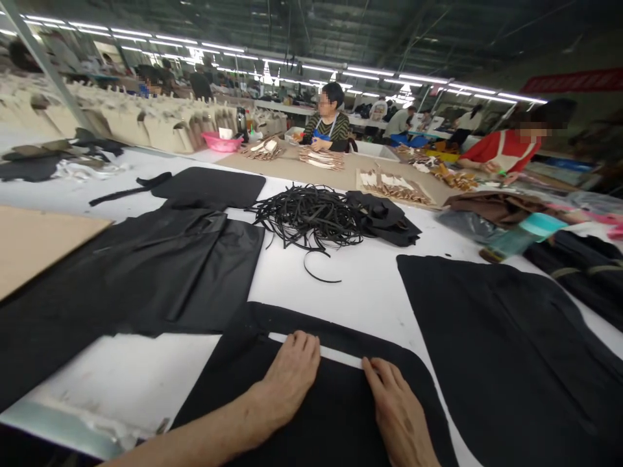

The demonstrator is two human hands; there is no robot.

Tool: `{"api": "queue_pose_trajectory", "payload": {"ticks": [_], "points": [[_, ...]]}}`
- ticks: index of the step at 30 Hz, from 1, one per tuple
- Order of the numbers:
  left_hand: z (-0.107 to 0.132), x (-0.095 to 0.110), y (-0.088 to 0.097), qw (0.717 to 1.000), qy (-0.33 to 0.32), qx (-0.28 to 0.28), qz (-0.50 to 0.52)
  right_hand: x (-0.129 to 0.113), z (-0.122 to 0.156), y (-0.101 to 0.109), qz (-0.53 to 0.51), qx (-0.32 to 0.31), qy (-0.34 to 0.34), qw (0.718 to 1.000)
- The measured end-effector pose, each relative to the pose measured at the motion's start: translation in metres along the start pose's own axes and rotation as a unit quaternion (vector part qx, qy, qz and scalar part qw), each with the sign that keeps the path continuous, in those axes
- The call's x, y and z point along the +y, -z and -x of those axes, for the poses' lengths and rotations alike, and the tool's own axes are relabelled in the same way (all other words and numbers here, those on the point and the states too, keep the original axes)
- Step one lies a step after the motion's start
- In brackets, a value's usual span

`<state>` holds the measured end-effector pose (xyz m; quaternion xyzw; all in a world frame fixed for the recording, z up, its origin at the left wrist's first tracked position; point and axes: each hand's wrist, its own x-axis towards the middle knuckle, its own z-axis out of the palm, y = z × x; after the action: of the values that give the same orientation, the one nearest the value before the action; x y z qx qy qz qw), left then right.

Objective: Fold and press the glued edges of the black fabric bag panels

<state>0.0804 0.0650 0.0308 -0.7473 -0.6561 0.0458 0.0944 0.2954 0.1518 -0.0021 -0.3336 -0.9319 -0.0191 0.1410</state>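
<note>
Large workshop beneath a dark ceiling, with rows of white strip lights (175,39) running into the distance. Across the foreground, a white table (374,285) spread with black material. At bottom centre, nearest the camera, a round-cornered black panel (341,415) lying flat, with a narrow white band (342,357) crossing it near the far edge; cannot tell whether a separate strip or a gap showing the table. Left hand (292,373) palm down across the band, fingers close together and slightly curled, tips just over its far side. Right hand (396,402) at the band's right end, index fingertip down there, fingers narrow and bent; for both hands, cannot tell whether pinching or only pressing. To the left, overlapping black sheets (195,272), beside a tan board (43,243). To the right, another black panel, flat and separate. Beyond the hands, a tangled heap of thin black strips (311,217), with one loose curl (321,275) on the near side and black scraps (384,217) against its right. Further right, a bottle (523,237) with a turquoise lid, tilted. Across the table, a co-worker in a striped top (333,130), another in red (506,149), and a pink basin (221,141) near a long row of cream-coloured pieces (165,123).
</note>
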Motion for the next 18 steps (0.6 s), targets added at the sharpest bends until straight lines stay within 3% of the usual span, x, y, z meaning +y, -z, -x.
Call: {"api": "queue_pose_trajectory", "payload": {"ticks": [6,10,14,18], "points": [[0.037,-0.044,-0.015,0.998,0.051,-0.019,0.015,-0.009,-0.013,0.015,0.029,-0.059,-0.019,0.998],[0.039,-0.046,-0.009,0.996,0.082,-0.021,0.032,-0.014,-0.031,0.034,0.021,-0.111,-0.049,0.992],[0.033,-0.044,-0.009,0.992,0.122,-0.02,0.021,-0.002,-0.054,0.045,-0.021,-0.102,-0.122,0.987],[0.037,-0.048,-0.023,0.989,0.139,0.049,0.008,0.018,-0.068,0.044,-0.093,-0.133,-0.17,0.972]]}}
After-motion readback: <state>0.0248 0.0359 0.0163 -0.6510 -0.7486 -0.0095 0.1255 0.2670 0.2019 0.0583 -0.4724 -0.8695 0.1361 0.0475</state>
